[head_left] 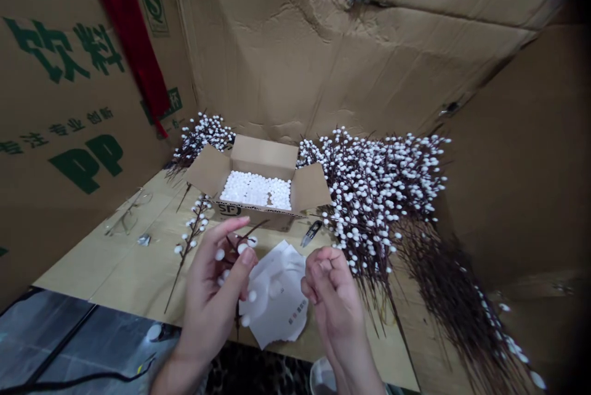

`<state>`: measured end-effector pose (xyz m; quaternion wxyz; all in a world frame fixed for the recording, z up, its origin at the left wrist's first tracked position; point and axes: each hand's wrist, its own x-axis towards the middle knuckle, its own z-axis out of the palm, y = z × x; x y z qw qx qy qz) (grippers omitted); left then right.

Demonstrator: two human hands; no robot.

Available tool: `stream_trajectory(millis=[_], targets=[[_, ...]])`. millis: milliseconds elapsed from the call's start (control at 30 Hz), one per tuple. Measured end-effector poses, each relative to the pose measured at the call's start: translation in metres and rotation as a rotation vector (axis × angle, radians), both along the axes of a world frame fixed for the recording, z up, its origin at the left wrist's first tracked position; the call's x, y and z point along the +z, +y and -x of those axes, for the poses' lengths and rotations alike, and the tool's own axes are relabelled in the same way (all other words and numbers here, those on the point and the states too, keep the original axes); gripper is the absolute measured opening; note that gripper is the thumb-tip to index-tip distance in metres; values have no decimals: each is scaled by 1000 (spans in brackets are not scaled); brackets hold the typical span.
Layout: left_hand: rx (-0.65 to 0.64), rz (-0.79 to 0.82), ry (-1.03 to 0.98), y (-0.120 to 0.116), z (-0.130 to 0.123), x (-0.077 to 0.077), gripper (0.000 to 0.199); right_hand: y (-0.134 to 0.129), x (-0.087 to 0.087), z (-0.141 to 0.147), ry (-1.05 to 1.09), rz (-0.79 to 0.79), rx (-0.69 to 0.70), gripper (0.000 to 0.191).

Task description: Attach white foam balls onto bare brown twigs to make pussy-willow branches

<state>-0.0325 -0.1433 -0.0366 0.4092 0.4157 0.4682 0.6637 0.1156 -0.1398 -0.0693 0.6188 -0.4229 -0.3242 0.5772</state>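
Observation:
My left hand (221,284) is closed around a dark brown artificial berry branch (237,315) with several white berries on its twigs. My thumb presses near one of the berries. To its right, my right hand (330,284) is raised with the fingers pinched together; whatever may be between the fingertips is too small to make out. Between the hands, a torn white sheet of paper (277,296) lies on the table. Behind them stands an open cardboard box (258,216) holding many white foam balls (256,189).
Finished-looking white-berry branches (364,192) are heaped at the right, beside bare brown stems (457,296). Another bunch (203,136) lies at the back left. A single berry branch (187,244), eyeglasses (127,216) and thread snips (311,233) lie on the table. Cardboard walls surround it.

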Motion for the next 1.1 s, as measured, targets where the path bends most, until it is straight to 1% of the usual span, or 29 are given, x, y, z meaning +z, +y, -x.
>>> stream_trajectory(millis=[100,167,267,333,400,467,567,633,700,800,900,1000,1100], targets=[[-42,-65,86,-1,4,-2,13,0,-5,-3,-52,-11,7,27],[-65,-121,160,-2,6,-4,11,-2,-3,-3,-86,-12,6,26],[-84,-170,269,-3,8,-8,14,-6,5,2,-146,-37,-24,22],[-74,-202,349,-4,8,-10,17,-10,13,9,-215,-68,-62,19],[-52,-267,454,-4,7,-11,21,-13,21,16,-291,-100,-105,14],[-42,-341,559,-3,7,-10,24,-14,27,21,-356,-165,-128,10],[23,-412,650,-1,6,-6,23,-11,33,23,-430,-313,-143,21],[81,-432,686,1,6,-4,21,-8,34,23,-449,-378,-149,27],[109,-444,718,1,6,-3,21,-7,33,22,-455,-391,-156,29],[120,-457,764,0,6,-4,19,-7,30,22,-472,-365,-160,26],[126,-487,811,-1,9,-5,19,-9,27,22,-485,-386,-152,28],[119,-515,854,-2,10,-5,19,-11,27,22,-498,-425,-162,31],[107,-523,879,-2,11,-3,19,-12,28,21,-502,-405,-187,30]])
